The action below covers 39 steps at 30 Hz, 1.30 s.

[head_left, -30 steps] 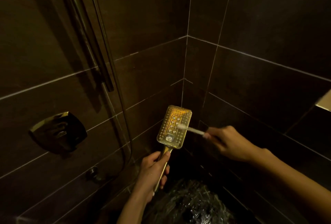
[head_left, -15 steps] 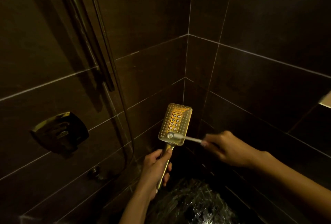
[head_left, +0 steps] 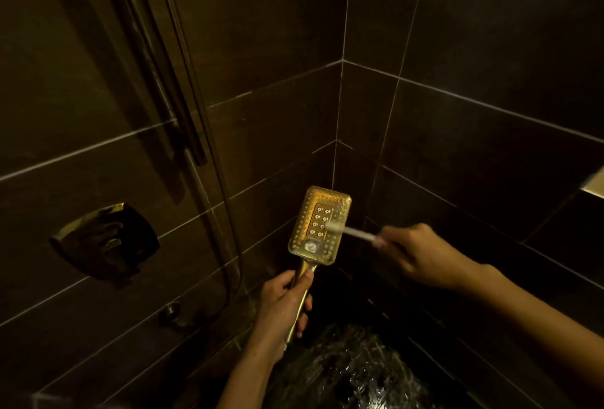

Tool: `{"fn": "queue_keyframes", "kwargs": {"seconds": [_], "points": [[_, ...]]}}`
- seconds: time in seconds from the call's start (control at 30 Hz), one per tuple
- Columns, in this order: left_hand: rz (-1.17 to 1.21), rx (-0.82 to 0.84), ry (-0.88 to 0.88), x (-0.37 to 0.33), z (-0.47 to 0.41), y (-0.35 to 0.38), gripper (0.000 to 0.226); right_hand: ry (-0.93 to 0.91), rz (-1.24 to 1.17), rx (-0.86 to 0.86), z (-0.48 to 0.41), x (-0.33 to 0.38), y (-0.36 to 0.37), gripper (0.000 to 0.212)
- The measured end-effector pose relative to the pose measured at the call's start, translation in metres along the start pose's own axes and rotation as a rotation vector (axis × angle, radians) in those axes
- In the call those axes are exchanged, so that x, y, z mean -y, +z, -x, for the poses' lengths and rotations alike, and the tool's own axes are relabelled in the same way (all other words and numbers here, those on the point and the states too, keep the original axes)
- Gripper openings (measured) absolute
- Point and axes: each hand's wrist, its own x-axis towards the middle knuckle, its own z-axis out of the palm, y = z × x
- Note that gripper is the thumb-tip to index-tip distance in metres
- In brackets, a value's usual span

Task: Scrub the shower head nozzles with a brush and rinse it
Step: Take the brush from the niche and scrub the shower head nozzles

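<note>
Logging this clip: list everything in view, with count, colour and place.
gold rectangular shower head: one, gold, centre
thin white brush: one, white, tip on the nozzle panel
dark metal slide rail: one, dark, upper left wall
shower hose: one, dark, beside rail
shiny wall valve plate: one, gold-dark, left wall
small round fitting: one, dark, low left wall
wall tiles: many, dark brown, both walls
wet floor: one, dark, bottom
left hand: one, grips shower head's handle
right hand: one, holds brush

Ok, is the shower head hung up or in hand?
In hand: the left hand grips the shower head by its handle; the right hand holds the brush against its nozzles.
</note>
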Motion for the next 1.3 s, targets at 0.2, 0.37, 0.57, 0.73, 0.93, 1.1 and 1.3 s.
{"fn": "queue_keyframes", "kwargs": {"seconds": [0.2,0.37,0.57,0.73,0.93,1.1,1.3], "points": [[-0.015,0.001,0.021,0.001,-0.001,0.001,0.023,0.035,0.014,-0.121,-0.004,-0.01,-0.005,0.036],[-0.025,0.0,0.031,0.0,0.0,0.0,0.026,-0.078,0.05,0.164,0.0,-0.001,0.001,0.026],[-0.066,-0.025,0.044,-0.002,0.002,-0.001,0.03,0.032,0.044,-0.121,-0.009,-0.012,-0.013,0.028],[-0.097,-0.034,0.064,0.001,0.004,-0.003,0.031,-0.015,0.027,-0.006,-0.008,-0.001,-0.005,0.02],[-0.104,-0.031,0.09,0.003,0.005,-0.005,0.032,-0.113,0.06,0.098,-0.007,0.009,0.005,0.018],[-0.119,-0.036,0.099,0.002,0.005,-0.006,0.028,0.034,0.024,-0.079,-0.013,0.001,-0.007,0.019],[-0.118,-0.041,0.102,0.004,0.006,-0.008,0.027,0.019,0.05,-0.142,-0.015,0.003,-0.004,0.051]]}}
